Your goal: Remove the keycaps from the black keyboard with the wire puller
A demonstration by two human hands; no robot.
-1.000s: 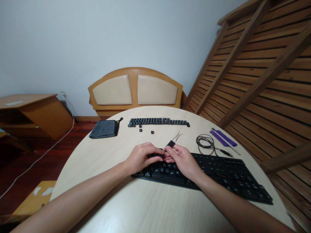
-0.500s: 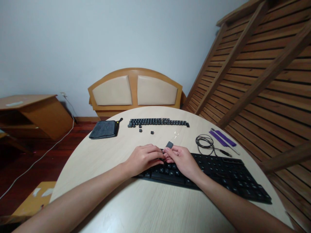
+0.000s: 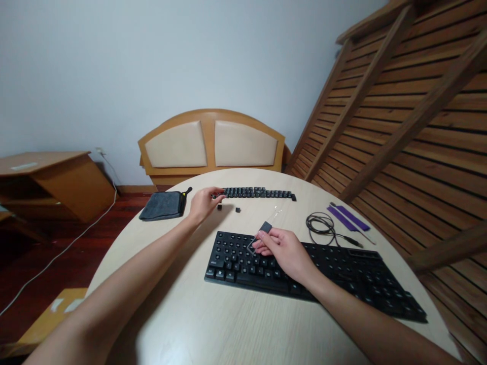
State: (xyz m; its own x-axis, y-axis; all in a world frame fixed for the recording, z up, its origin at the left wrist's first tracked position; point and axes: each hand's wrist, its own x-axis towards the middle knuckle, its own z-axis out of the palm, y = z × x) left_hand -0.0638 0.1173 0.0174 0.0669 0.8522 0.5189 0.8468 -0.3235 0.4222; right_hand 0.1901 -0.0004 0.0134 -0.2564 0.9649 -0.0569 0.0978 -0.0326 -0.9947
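My left hand (image 3: 205,205) reaches to the left end of the rows of loose black keycaps (image 3: 258,192) at the back of the table. Its thumb and forefinger close around a small dark keycap (image 3: 218,195), partly hidden by the fingers. Two single keycaps lie just in front of the rows, one near my left hand and another keycap (image 3: 238,209) farther right. My right hand (image 3: 283,249) pinches a keycap puller (image 3: 265,227) with a dark handle and wire loops at both ends. It is above the black keyboard (image 3: 243,274), whose middle it partly covers.
On the round table (image 3: 198,324), a dark zip pouch (image 3: 162,205) lies at the left. A coiled black cable (image 3: 321,223) and purple strips (image 3: 348,217) with a thin stick are at the right. A wooden headboard (image 3: 211,137) stands behind.
My left hand has left the keyboard and moved forward and left to the keycap rows, uncovering the keyboard's left part. My right hand stays nearly in place with the puller.
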